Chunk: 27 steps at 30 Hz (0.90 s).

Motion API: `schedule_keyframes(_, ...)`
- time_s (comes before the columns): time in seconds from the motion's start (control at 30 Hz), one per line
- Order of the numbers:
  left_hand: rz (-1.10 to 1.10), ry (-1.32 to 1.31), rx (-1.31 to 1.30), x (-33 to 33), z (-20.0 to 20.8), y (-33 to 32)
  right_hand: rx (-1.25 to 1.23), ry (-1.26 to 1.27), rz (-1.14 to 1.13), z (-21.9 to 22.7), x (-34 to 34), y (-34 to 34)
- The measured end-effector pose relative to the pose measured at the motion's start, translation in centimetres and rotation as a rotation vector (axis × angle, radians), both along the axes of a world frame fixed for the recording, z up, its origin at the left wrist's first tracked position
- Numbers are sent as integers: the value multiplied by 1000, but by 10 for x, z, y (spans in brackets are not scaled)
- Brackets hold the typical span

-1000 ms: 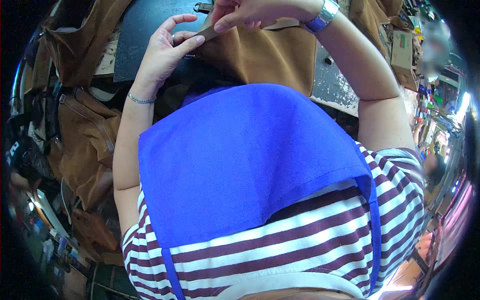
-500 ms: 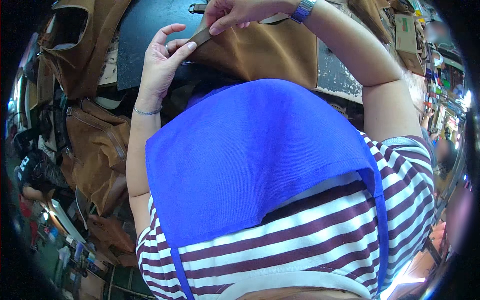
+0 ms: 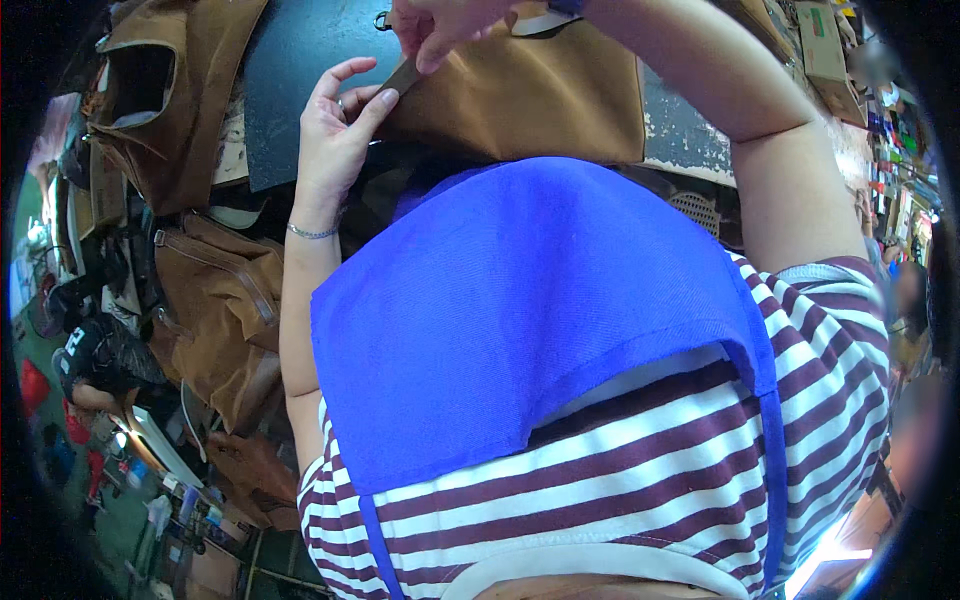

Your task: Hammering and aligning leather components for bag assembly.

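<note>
A brown leather bag [image 3: 560,95] lies in front of me on a dark work surface. My left hand [image 3: 342,120] pinches the narrow edge strip [image 3: 402,77] at the bag's left corner between thumb and fingertips, with the index finger raised. Farther along the same strip, my right hand [image 3: 445,28] grips it with thumb and fingers; the upper part of this hand is cut off by the top of the picture. A small metal ring [image 3: 381,21] shows just left of my right hand.
The dark work surface [image 3: 290,90] has a worn, paint-flecked edge on the right. An open brown bag [image 3: 180,130] stands at the far left, another brown bag [image 3: 225,330] below it. A cardboard box [image 3: 825,50] sits at upper right. A person in black [image 3: 105,360] is at far left.
The view has shifted, so most things appear farther right. My right hand has moved slightly up and away along the strip; the left keeps its pinch.
</note>
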State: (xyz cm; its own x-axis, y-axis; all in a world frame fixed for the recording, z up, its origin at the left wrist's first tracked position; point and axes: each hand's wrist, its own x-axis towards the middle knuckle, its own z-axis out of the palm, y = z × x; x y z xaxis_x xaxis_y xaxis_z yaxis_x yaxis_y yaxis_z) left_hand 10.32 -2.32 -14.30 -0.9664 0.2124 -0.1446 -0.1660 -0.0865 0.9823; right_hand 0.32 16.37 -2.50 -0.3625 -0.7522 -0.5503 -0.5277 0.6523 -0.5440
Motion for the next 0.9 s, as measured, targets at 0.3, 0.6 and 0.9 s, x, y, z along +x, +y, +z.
schedule_keyframes(0.3,150,12,24,12,1,-5,-175,89,214,-24,-22,-20)
schedule_keyframes(0.6,231,16,68,18,-7,-7,-223,-89,87,-57,-28,-15)
schedule_keyframes(0.9,217,21,101,15,-18,-13,-225,-135,169,-70,-36,-19)
